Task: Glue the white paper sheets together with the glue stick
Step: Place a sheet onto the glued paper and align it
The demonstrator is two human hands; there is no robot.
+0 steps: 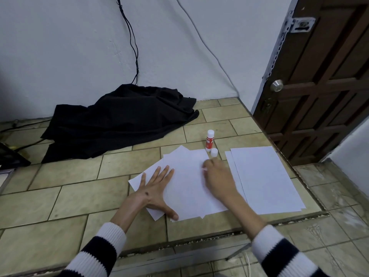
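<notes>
A fanned pile of white paper sheets [187,188] lies on the tiled counter [79,196]. My left hand [157,188] rests flat on the pile's left side, fingers spread. My right hand [217,176] hovers blurred over the pile's upper right, fingers curled; whether it pinches anything is unclear. A red and white glue stick [209,140] stands upright just beyond the pile, with its white cap [213,152] beside it. A second neat stack of white sheets [263,176] lies to the right.
A crumpled black cloth [119,120] covers the back of the counter by the wall. Cables hang down the wall [131,37]. A brown door [323,76] stands at right. The counter edge [199,236] runs close in front of me.
</notes>
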